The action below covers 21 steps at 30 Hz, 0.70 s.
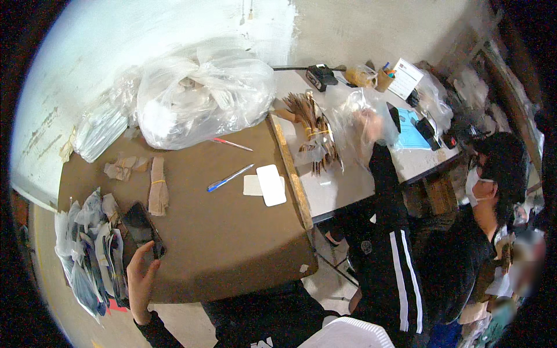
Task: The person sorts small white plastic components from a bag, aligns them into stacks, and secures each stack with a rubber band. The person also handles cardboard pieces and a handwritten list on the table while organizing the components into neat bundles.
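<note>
At the near left of the brown table, my left hand (142,278) is closed on the lower end of a dark smartphone (138,223), thumb and forefinger at its corner. The phone lies beside a stack of plastic-wrapped packets (93,255). My right arm, in a black sleeve with white stripes, stretches far over the white table. There my right hand (369,123) is closed on a crumpled clear plastic bag (348,110); the plastic and blur partly hide its fingers. Left of that bag lies a banded bundle of brown paper tags (315,130).
A large, full clear bag (203,98) stands at the back. On the brown table (232,249) lie a blue pen (230,178), a red pen (232,144), white cards (271,184) and a banded tan bundle (157,187). A masked co-worker (493,185) is at the right.
</note>
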Motion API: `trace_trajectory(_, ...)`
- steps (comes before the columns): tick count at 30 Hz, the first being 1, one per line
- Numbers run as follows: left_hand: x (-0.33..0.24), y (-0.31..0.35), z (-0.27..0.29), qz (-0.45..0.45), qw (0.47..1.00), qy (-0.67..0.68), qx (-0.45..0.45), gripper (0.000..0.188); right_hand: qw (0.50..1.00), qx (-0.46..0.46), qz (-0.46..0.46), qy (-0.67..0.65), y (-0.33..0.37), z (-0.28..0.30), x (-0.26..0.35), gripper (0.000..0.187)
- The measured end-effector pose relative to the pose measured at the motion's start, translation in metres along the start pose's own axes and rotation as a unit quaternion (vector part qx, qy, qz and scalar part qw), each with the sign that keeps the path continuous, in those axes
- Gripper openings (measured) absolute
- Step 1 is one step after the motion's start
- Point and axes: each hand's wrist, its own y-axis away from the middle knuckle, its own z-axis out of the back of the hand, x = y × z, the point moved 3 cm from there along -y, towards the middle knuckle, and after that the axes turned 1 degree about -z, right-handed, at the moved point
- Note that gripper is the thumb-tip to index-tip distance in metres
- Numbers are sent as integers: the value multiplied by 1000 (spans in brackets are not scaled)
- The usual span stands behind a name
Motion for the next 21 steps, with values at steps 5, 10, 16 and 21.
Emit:
trace_trajectory(5, 3, -5, -5, -41, 999, 7, 3, 41, 920, 145, 158, 329, -16, -22, 5, 97)
trace_trajectory(10, -29, -1, -3, -47, 999, -18, -12, 37, 782, 273, -125, 546, -41, -94, 86, 78)
trace_trajectory(16, -24, 1, -10, -65, 998, -13, -3, 35, 971, -12, -158, 177, -38, -38, 127, 46)
trace_trajectory(21, -18, -3, -26, -41, 998, 39, 24, 36, 955, 161, -122, 218, -24, -4, 66, 55)
